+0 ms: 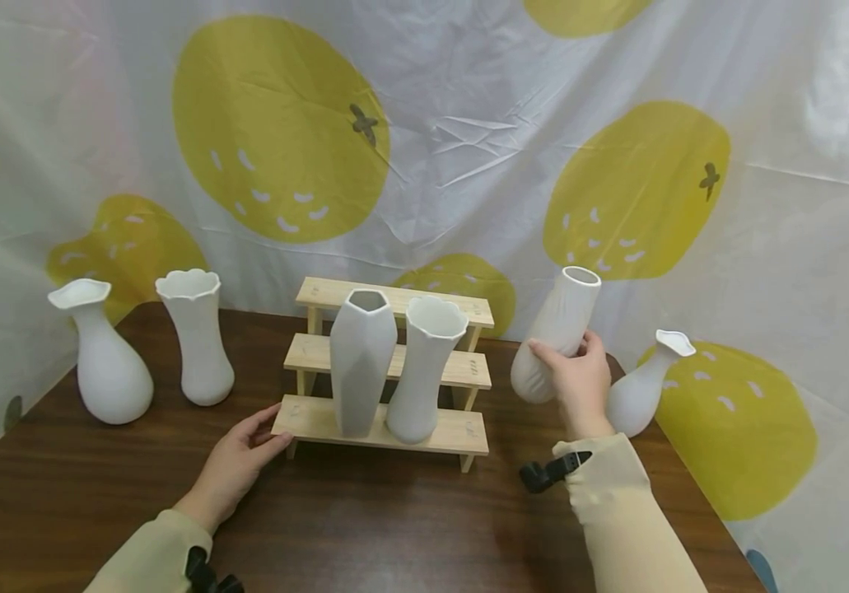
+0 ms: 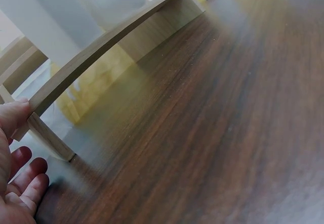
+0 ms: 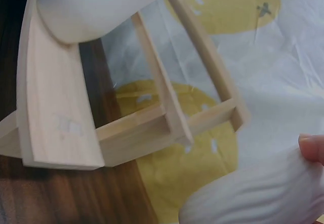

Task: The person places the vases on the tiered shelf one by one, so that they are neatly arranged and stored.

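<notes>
My right hand [image 1: 582,380] grips a white ribbed vase [image 1: 559,329] around its body, to the right of the wooden stand. The vase leans, its round mouth up and to the right; its fluted side [image 3: 253,196] shows in the right wrist view. With thumb and fingers, my left hand [image 1: 235,461] holds the left end of the lowest step on the three-step wooden stand [image 1: 461,428]. In the left wrist view its thumb [image 2: 15,113] lies against the step's corner. On that step stand a faceted white vase [image 1: 363,362] and a scalloped-rim vase [image 1: 424,379].
At the left are a flared-mouth vase [image 1: 113,375] and another scalloped-rim vase [image 1: 198,338]. A narrow-necked vase [image 1: 639,395] stands just right of my right hand. Behind the dark wooden table [image 1: 409,527] hangs a white curtain [image 1: 454,148] with yellow fruit prints.
</notes>
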Demonstrator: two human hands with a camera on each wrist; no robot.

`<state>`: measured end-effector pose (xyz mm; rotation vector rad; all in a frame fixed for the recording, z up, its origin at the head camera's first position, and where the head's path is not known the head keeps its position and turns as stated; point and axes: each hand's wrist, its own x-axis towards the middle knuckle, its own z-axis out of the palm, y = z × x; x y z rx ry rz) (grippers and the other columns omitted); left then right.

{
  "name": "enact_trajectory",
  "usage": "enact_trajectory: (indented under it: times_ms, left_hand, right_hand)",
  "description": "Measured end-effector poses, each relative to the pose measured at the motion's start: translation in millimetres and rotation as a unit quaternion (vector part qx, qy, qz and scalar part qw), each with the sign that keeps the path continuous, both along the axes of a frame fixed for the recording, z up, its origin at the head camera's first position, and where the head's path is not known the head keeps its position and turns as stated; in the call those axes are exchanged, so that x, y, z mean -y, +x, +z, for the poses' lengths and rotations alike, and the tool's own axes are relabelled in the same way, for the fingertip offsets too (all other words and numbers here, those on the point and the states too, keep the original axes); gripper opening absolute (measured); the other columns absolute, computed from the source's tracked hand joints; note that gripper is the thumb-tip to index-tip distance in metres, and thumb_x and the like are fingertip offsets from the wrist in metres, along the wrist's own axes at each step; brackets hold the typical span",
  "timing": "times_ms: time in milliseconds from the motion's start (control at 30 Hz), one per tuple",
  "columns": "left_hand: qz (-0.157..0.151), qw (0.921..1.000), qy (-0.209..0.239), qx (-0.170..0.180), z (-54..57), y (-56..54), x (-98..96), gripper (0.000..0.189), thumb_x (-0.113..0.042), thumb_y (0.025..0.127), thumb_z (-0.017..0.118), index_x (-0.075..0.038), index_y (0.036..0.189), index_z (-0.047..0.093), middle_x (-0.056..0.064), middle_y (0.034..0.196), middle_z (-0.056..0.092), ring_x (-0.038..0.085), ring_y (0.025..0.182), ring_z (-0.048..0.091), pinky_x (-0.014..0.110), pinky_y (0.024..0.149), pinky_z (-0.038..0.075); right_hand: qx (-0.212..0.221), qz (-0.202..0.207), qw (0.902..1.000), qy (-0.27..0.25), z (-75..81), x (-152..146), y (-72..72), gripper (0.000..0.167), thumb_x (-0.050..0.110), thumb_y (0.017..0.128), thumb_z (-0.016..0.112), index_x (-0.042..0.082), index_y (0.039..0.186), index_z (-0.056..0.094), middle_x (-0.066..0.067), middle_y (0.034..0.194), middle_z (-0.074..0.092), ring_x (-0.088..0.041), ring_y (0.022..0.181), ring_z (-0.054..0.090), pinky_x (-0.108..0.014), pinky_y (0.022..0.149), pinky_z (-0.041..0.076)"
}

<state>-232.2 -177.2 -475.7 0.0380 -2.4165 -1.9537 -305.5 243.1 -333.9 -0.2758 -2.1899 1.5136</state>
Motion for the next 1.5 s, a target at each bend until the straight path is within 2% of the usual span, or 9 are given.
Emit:
enact_trajectory:
  times_ms: [333, 567, 967, 1500]
  left_hand:
    - [-0.002, 1.0, -0.006, -0.002, 0.2, 1.0, -0.9, 0.072, -0.038, 0.091, 0.066, -0.007, 0.148, 0.036, 0.019, 0.138, 0.049, 0.029, 0.121, 0.05, 0.028, 0.089, 0.046]
    - [0.0, 1.0, -0.006, -0.003, 0.2, 1.5, -1.3, 0.071, -0.037, 0.091, 0.066, -0.006, 0.148, 0.036, 0.02, 0.137, 0.049, 0.03, 0.121, 0.051, 0.026, 0.087, 0.047]
    - [-0.001, 1.0, -0.006, -0.004, 0.4, 1.8, -0.9, 0.072, -0.038, 0.091, 0.067, -0.006, 0.148, 0.037, 0.019, 0.138, 0.049, 0.029, 0.12, 0.052, 0.027, 0.089, 0.046]
    - [-0.003, 1.0, 0.001, -0.004, 1.6, 2.0, -0.6, 0.072, -0.037, 0.09, 0.067, -0.006, 0.148, 0.037, 0.019, 0.138, 0.049, 0.029, 0.119, 0.052, 0.026, 0.088, 0.046]
  right_hand:
    - [0.003, 0.029, 0.9995, -0.008, 25.4, 11.2, 7.1, 0.08, 0.037, 0.074, 0.083, 0.009, 0.138, 0.043, -0.014, 0.122, 0.053, -0.028, 0.109, 0.053, -0.042, 0.091, 0.045]
    - [-0.014, 0.059, 0.9982, -0.004, 34.6, 25.6, 8.5, 0.079, 0.033, 0.074, 0.084, 0.009, 0.137, 0.044, -0.016, 0.118, 0.052, -0.029, 0.105, 0.053, -0.042, 0.086, 0.046]
    - [-0.019, 0.123, 0.9921, -0.016, 39.2, 53.6, 3.7, 0.078, 0.027, 0.074, 0.084, 0.006, 0.137, 0.043, -0.018, 0.118, 0.052, -0.029, 0.105, 0.053, -0.042, 0.089, 0.045]
    - [-0.018, 0.173, 0.9842, -0.035, 28.4, 78.6, -9.3, 0.069, 0.014, 0.076, 0.079, 0.005, 0.135, 0.044, -0.019, 0.114, 0.052, -0.03, 0.101, 0.054, -0.045, 0.085, 0.049]
